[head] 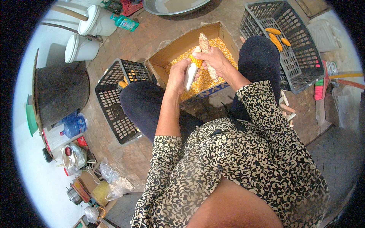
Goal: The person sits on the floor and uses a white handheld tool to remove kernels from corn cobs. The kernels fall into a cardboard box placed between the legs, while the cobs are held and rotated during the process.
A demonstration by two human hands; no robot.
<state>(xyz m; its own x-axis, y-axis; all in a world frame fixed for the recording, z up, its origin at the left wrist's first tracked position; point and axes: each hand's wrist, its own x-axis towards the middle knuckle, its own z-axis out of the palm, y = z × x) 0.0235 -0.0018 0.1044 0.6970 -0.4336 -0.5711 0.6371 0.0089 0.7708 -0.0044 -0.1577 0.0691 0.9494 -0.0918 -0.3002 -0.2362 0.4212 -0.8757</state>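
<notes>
My left hand [178, 74] grips a partly shelled corn cob [190, 76], pale and bare along its lower length. Yellow kernels remain in a band near its upper part. A bare pinkish corncob [204, 41] is held in my right hand [215, 58], whose thumb presses on the partly shelled cob's kernels. The two cobs are side by side, both tilted. Beneath both hands stands an open cardboard box [194, 38], its bottom covered with loose yellow corn kernels [225, 50]. Some fingers are hidden behind the cobs.
Black plastic crates stand at left [114, 114] and right [306, 42], both holding corn ears. Bare cobs [286, 108] lie beside my right leg. A metal basin [178, 11] is beyond the box; white buckets [82, 48] and a green pump bottle [124, 22] stand left.
</notes>
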